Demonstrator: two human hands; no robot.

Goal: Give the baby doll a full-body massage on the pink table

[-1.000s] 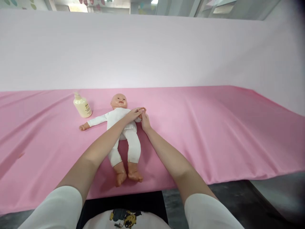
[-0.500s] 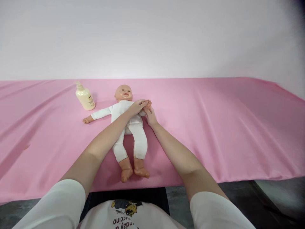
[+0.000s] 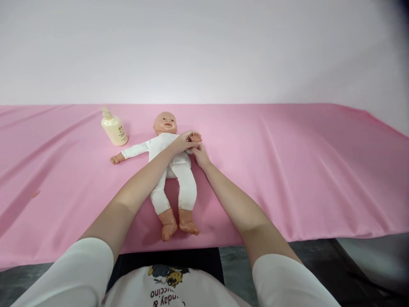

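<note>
A baby doll (image 3: 166, 147) in a white cloth body lies on its back, head away from me and feet toward me. My left hand (image 3: 183, 142) reaches across its chest and is closed around the doll's hand on the right side, whose small fingers show beyond mine. From the right, my right hand (image 3: 201, 155) grips the same doll arm just below, its fingertips meeting my left hand. Most of that doll arm is hidden under my hands. The doll's other arm stretches out to the left, untouched.
A cream pump bottle (image 3: 115, 130) stands to the left of the doll's head. Pink cloth (image 3: 271, 170) with soft folds covers the table, its front edge near my body. A white wall (image 3: 204, 51) rises behind.
My left hand's fingers have shifted from lying over the doll's palm to wrapping around its hand, with the thumb lower. My right hand's fingers have drawn in toward the left hand.
</note>
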